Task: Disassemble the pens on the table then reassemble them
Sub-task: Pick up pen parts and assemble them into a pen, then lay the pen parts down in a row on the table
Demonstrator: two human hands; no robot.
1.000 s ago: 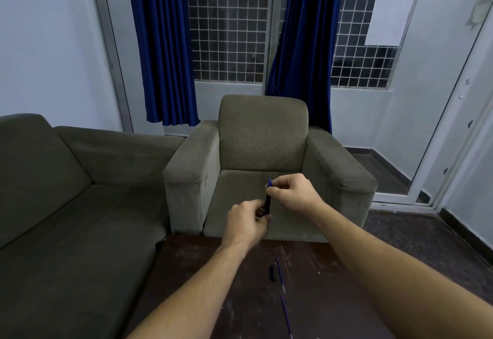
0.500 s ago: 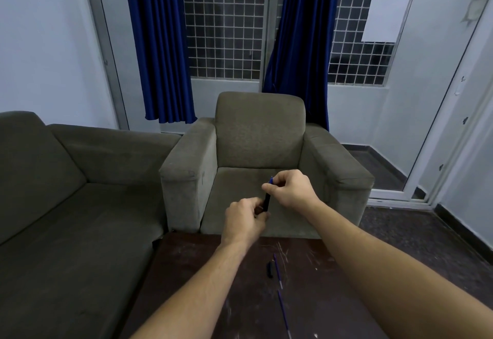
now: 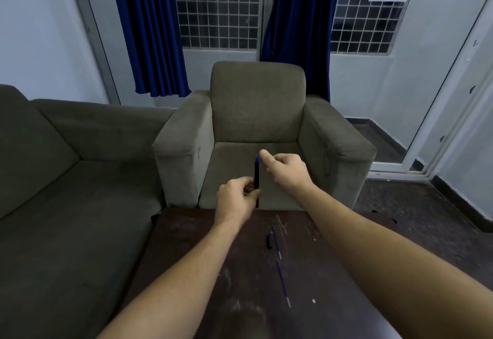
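Observation:
My left hand (image 3: 236, 200) pinches the lower part of a dark pen barrel (image 3: 256, 178), which stands upright above the far edge of the dark table (image 3: 186, 245), blue tip on top. Just right of the pen's top hovers my right hand (image 3: 285, 169), fingers curled, thumb and forefinger near the tip but apart from it. I cannot make out anything between those fingers. On the table lie a small black pen piece (image 3: 269, 241), a blue refill (image 3: 276, 241) beside it, and a second blue refill (image 3: 283, 282) nearer to me.
A grey armchair (image 3: 257, 114) stands right behind the table. A grey sofa (image 3: 66, 168) fills the left side. Blue curtains (image 3: 149, 29) and a barred window are at the back. A small white fleck (image 3: 314, 300) lies on the table at the right.
My right hand has let go of the pen's top and drawn a little to the right. The left hand still holds the barrel upright. The camera has tilted further down.

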